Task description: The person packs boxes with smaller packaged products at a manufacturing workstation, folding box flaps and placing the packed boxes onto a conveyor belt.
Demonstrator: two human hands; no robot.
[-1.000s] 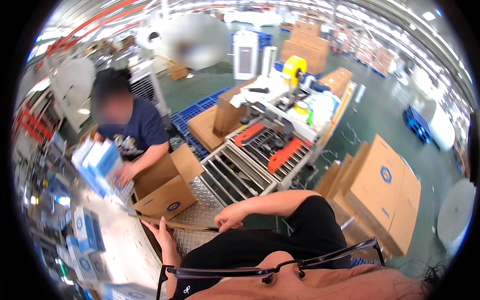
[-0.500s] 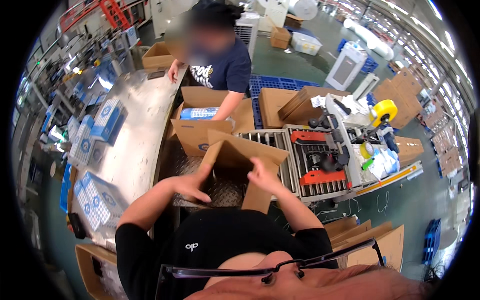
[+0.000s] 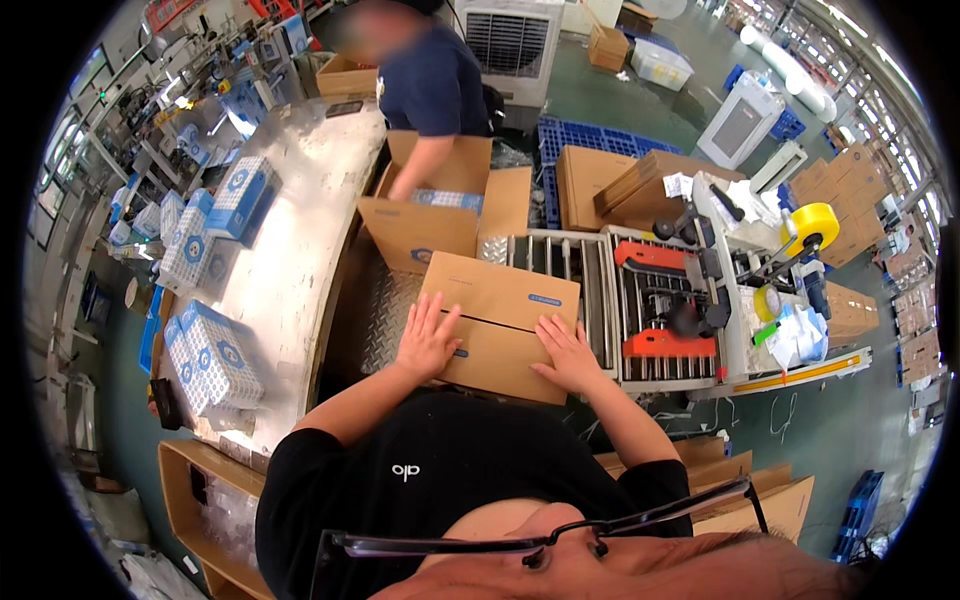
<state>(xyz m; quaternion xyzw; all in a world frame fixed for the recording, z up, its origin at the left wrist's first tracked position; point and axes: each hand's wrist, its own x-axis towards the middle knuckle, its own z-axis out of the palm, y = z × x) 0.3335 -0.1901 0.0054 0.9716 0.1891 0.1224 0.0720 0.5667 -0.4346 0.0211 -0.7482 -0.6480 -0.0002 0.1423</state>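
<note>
A brown cardboard box [image 3: 490, 335] sits in front of me, its two long flaps folded down to a narrow dark seam. My left hand [image 3: 428, 338] lies on its left side, fingers spread across the seam. On the right edge rests my right hand [image 3: 566, 354], its fingers stretched over the cardboard. Just beyond stands a second cardboard box [image 3: 420, 232] with raised flaps and blue-and-white packs [image 3: 448, 199] inside. A co-worker's arm [image 3: 422, 165] reaches into that box.
Shrink-wrapped blue-and-white packs [image 3: 212, 362] stand on the long worktable [image 3: 290, 240] at left. To the right are a roller conveyor [image 3: 580, 262] and a carton-sealing machine [image 3: 668, 300] with a yellow tape roll [image 3: 812, 228]. Flattened cartons [image 3: 745, 480] lean behind my right arm.
The near box's raised flaps have been folded down, covering its opening. My hands have moved from its sides to flat on top. The co-worker's arm still reaches into the other box.
</note>
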